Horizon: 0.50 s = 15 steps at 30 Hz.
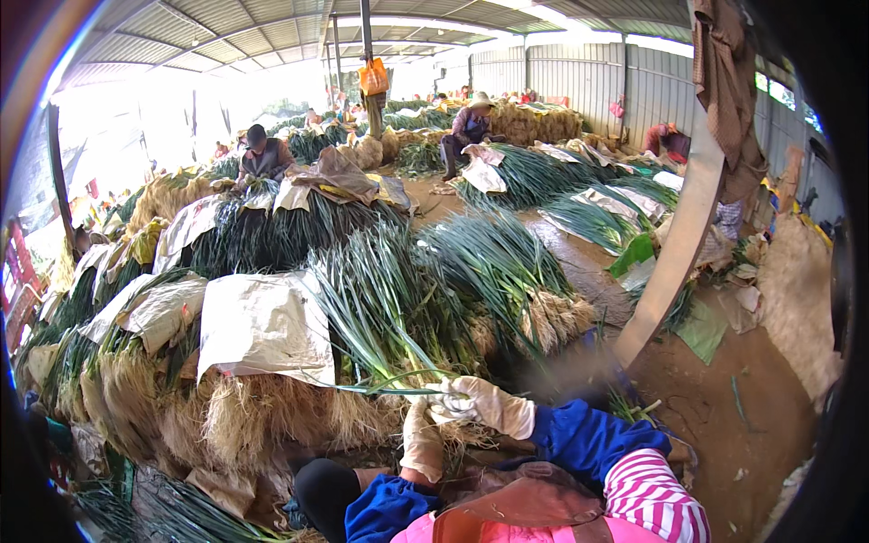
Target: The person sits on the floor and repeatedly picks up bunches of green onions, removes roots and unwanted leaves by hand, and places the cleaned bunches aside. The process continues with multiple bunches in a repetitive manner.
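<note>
My left hand point(422, 440), in a pale work glove, is at the root end of a bunch of green onions point(390, 339), its fingers closed around the stalks. My right hand point(485, 404), gloved too, meets it from the right and grips the white lower stalks and a long green leaf point(370, 389) that runs off to the left. The bunch's leaves point away from me over the pile. Close behind, to the right, lie more green onions point(502, 271) with tan roots point(557, 319). A white woven sack point(268, 326) covers stalks on the left.
Rows of green onions with hanging roots point(244, 421) fill the left side. Loose green onions point(197, 509) lie low at left. A curved pale strip point(679, 251) crosses the right side. Several people sit farther off, one in a sun hat point(481, 100). A metal post point(370, 68) holds an orange bag point(374, 77).
</note>
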Each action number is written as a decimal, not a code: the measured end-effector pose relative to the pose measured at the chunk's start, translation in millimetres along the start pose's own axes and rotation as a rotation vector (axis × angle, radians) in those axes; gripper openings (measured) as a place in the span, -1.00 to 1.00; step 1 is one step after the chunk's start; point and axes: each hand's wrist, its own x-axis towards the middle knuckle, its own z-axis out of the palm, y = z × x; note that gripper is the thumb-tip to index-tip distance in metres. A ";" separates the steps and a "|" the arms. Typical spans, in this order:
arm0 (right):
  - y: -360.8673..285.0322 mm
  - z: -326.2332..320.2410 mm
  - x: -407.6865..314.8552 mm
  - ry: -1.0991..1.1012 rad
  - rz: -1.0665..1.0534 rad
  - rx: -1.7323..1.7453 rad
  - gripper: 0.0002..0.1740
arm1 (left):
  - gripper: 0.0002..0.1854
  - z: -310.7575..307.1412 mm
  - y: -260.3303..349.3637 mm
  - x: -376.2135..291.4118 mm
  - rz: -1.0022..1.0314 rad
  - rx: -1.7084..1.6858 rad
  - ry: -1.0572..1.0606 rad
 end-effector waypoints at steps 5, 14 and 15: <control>-83.9 -46.1 -65.9 -0.239 0.071 0.185 -0.38 | -0.74 24.9 49.4 -21.1 0.248 0.161 0.162; -177.6 -299.4 -244.3 0.590 0.871 -2.046 -0.65 | -0.63 65.1 82.9 -53.4 0.391 0.264 0.145; -170.1 -316.7 -245.9 0.475 1.085 -2.383 -0.67 | -0.62 60.2 81.7 -49.8 0.332 0.255 0.120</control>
